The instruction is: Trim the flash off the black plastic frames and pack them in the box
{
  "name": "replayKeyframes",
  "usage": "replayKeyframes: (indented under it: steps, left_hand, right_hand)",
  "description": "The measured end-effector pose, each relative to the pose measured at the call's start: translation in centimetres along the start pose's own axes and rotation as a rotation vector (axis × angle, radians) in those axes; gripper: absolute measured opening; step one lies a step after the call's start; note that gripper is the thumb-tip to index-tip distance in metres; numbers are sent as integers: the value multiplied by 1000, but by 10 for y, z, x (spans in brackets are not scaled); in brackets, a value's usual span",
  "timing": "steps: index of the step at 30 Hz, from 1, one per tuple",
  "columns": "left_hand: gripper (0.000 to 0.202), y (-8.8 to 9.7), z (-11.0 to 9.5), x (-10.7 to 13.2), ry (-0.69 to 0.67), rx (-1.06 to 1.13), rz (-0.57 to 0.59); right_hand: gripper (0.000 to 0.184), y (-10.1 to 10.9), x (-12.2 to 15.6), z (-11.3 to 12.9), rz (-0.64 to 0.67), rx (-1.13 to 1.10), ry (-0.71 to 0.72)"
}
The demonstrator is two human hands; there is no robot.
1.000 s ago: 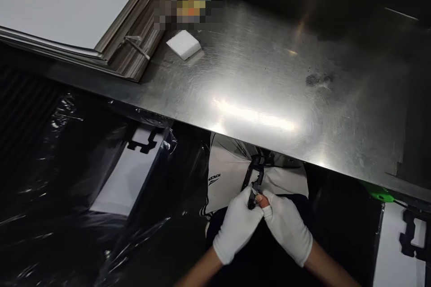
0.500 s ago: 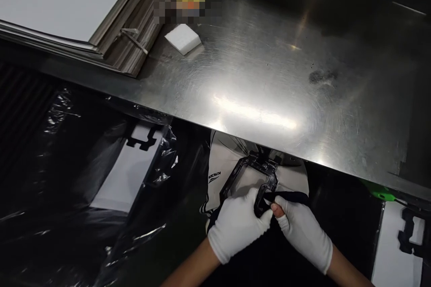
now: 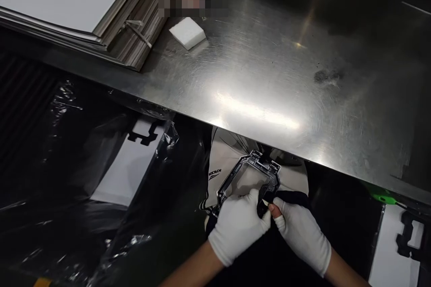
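Observation:
A black frame-like part with an angular outline and screw holes is tilted below the table edge. My left hand, in a white glove, is closed round its near end. My right hand, gloved with the thumb tip bare, is pinched close beside that end. Something small and pale shows at the right fingertips, too little of it to name. The gloved fingers hide the near end of the part. Behind the part lies pale printed cloth.
A metal table spans the top, its edge just beyond my hands. On it are a stack of sheets and a white foam block. Clear plastic film lies left; a green-handled tool is at right.
The black part has tilted a little, so more of its upper face and holes shows. Both hands keep nearly the same place and grip. The whole view has shifted slightly.

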State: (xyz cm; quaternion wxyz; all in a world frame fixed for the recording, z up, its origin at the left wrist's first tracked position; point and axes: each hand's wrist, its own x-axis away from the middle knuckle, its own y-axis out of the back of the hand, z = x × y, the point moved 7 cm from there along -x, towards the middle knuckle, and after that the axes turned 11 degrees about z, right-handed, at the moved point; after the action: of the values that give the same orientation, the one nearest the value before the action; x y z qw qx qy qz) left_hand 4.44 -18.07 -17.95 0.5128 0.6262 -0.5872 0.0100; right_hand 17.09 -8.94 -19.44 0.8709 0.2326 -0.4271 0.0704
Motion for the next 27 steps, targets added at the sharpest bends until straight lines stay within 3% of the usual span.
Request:
replayKeyframes:
  steps: [9, 17, 23, 27]
  left_hand:
    - [31, -9, 2, 4, 93, -100, -69]
    - [33, -7, 1, 6, 97, -186, -147]
    - [36, -14, 3, 6, 148, -163, -109]
    - [31, -7, 10, 4, 212, 3, -70]
  right_hand:
    - [60, -8, 1, 0, -17, 57, -39]
    - [55, -11, 0, -1, -55, 28, -53]
    - [68, -16, 1, -2, -139, -164, -46]
    - [63, -5, 5, 3, -192, -388, 51]
